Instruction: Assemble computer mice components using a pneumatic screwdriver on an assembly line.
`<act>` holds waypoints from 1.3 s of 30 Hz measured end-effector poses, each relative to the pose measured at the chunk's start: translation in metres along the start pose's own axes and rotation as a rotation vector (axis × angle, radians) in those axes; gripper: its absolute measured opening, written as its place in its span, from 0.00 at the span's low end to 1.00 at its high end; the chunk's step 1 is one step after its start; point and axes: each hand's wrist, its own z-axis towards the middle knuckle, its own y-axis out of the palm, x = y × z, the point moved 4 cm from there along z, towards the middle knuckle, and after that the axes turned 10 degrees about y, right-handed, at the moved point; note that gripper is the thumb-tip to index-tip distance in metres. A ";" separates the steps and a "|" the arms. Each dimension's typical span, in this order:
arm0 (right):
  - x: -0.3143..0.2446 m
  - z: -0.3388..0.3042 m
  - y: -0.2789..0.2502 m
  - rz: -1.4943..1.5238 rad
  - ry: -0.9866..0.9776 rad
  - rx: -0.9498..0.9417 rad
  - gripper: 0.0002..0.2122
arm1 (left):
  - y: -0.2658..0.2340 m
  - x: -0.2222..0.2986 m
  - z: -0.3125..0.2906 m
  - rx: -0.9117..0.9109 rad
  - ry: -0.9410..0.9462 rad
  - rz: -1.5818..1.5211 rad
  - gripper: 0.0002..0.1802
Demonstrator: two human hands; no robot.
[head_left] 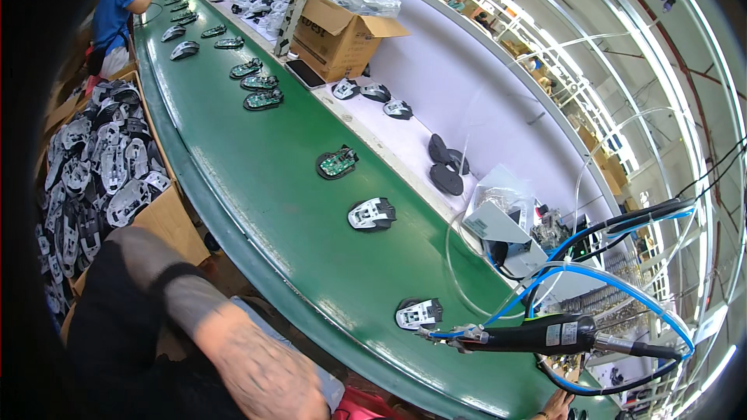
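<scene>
My left forearm and the back of my left hand (268, 369) fill the lower left, away from the belt's surface. The fingers are out of sight, so I cannot make out whether they hold anything. Part of a hand (556, 404), seemingly my right hand, shows at the lower edge beside the belt; its grip is not clear. Above it hangs a black electric screwdriver (537, 334) with a blue hose. Its tip is close to a grey-and-black computer mouse shell (419, 313) on the green conveyor belt (296, 241). Farther up lie another shell (372, 215) and a mouse base with a green circuit board (337, 162).
Several mouse parts line the belt toward a co-worker in blue (117, 8). A carton (334, 35), a phone (305, 74) and black covers (446, 167) sit on the side shelf. Left of the belt stands a box heaped with mouse shells (109, 155).
</scene>
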 end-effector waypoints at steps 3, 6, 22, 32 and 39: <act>-0.010 0.012 0.003 0.033 -0.075 0.034 0.10 | 0.021 0.023 -0.035 0.197 -0.128 -0.107 0.15; -0.008 0.022 -0.005 0.050 -0.250 0.205 0.10 | 0.015 0.022 -0.043 0.218 -0.085 -0.061 0.14; 0.050 -0.032 -0.049 -0.169 0.203 0.589 0.11 | -0.017 -0.057 -0.066 -0.109 -0.257 -0.172 0.14; 0.096 -0.086 -0.061 -0.522 0.912 0.688 0.29 | -0.053 -0.282 -0.180 0.666 -0.863 0.762 0.28; 0.122 -0.098 -0.058 -0.416 0.860 0.714 0.23 | -0.057 -0.334 -0.152 0.324 -0.948 0.740 0.32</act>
